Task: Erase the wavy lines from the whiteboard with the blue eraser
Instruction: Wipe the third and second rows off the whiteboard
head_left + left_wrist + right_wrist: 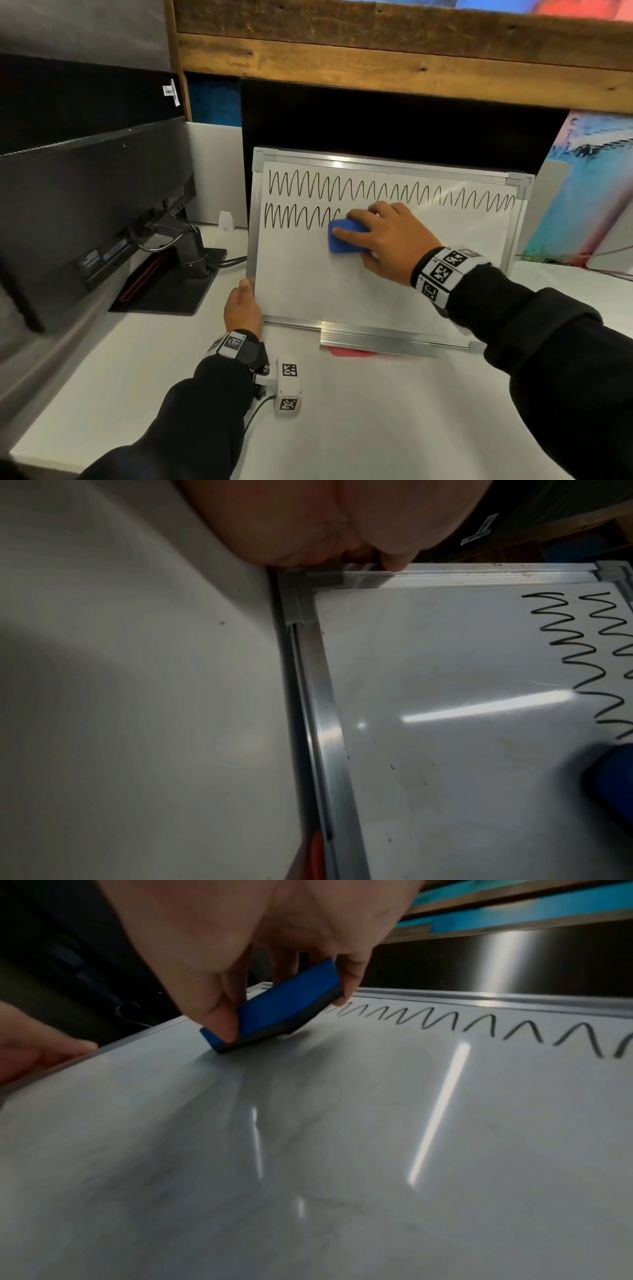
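Right grip (383,236) presses blue eraser (344,236) mid whiteboard (342,291), w/ room below

The whiteboard (376,291) is glossy white inside a silver metal frame, with black wavy lines (390,190) across its top. On it, the eraser (346,236) is bright blue with a dark grey underside. Left of the whiteboard stands a black monitor (92,205); below it, both wristbands (442,270) show black-and-white square codes against black sleeves (548,342).
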`<action>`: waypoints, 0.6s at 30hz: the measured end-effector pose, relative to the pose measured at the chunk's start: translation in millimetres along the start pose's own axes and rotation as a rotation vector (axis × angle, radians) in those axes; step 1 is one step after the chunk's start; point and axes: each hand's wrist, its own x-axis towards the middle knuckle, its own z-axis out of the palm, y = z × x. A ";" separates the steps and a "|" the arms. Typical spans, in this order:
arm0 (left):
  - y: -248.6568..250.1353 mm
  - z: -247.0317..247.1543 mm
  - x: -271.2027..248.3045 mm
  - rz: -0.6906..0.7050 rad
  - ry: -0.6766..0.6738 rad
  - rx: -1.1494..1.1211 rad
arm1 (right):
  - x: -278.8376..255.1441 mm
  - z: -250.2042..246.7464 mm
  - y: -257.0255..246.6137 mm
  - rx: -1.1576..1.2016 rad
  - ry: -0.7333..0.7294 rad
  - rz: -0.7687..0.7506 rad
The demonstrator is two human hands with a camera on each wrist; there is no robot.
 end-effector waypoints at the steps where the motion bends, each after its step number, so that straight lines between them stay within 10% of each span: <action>1: 0.8 -0.1 -0.5 -0.003 0.002 -0.010 | 1.1 -1.3 1.7 0.011 -0.004 0.037; 18: 3.5 -1.8 -3.4 -0.004 0.003 -0.041 | 16.0 -6.9 -0.6 0.050 0.039 0.107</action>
